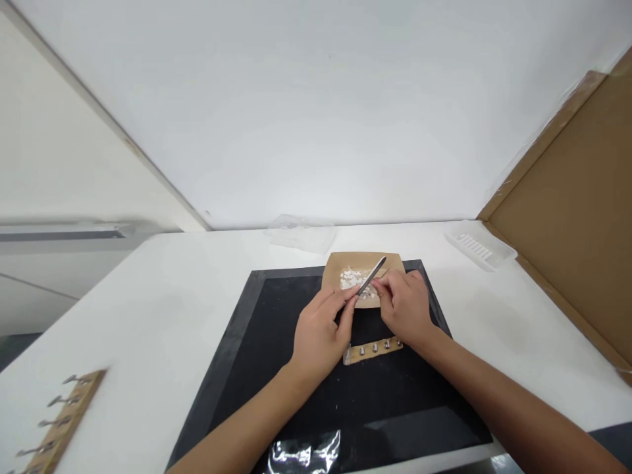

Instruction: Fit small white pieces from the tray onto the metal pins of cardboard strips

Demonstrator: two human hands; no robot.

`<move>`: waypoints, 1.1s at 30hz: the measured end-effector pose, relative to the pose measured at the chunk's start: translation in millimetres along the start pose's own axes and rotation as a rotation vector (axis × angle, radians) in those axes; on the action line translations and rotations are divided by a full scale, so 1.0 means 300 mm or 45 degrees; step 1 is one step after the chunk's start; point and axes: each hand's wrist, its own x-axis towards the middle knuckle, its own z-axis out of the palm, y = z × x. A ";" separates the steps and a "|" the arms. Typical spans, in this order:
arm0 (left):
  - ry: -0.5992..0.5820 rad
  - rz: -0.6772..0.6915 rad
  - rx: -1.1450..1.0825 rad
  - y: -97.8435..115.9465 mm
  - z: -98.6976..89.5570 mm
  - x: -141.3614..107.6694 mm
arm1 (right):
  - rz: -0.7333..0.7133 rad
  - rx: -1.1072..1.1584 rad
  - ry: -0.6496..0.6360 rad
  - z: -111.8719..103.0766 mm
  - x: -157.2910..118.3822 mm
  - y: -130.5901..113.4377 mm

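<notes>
My left hand (323,324) pinches a slim dark pointed tool (372,275), its tip aimed up and to the right. Close beside it, my right hand (402,301) has thumb and fingers pressed together; whatever they hold is too small to make out. Both hands are at the front of a brown paper tray (332,268) that contains small white pieces (349,278). Below the hands, a tan strip (368,351) with several small metal parts lies on the black mat (276,329), its right end near my right wrist.
On the white table, a wooden strip (74,415) bearing several metal pieces lies at the lower left. Clear plastic film (301,235) is at the back. A translucent tray (481,247) stands back right, beside a cardboard panel (582,217).
</notes>
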 end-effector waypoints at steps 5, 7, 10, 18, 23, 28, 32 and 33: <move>0.033 0.001 -0.039 0.005 0.000 -0.003 | -0.069 -0.008 -0.049 -0.001 0.001 0.005; 0.040 0.001 -0.052 0.013 -0.003 -0.003 | 0.005 -0.031 0.018 -0.004 0.003 0.009; 0.047 0.002 -0.067 0.026 -0.012 -0.002 | -0.038 0.054 -0.041 -0.011 0.005 0.007; 0.106 0.009 -0.045 0.021 -0.025 0.003 | 0.118 0.374 -0.090 -0.031 0.010 0.002; 0.074 0.000 -0.099 0.011 -0.025 0.003 | 0.304 0.752 -0.158 -0.036 -0.008 0.033; -0.020 -0.032 -0.142 -0.004 -0.027 -0.006 | 0.441 0.961 -0.209 -0.034 -0.020 0.036; -0.032 -0.010 -0.181 -0.009 -0.031 -0.006 | 0.470 1.081 -0.231 -0.040 -0.026 0.025; -0.025 -0.005 -0.194 -0.007 -0.033 -0.004 | 0.473 1.085 -0.226 -0.042 -0.028 0.024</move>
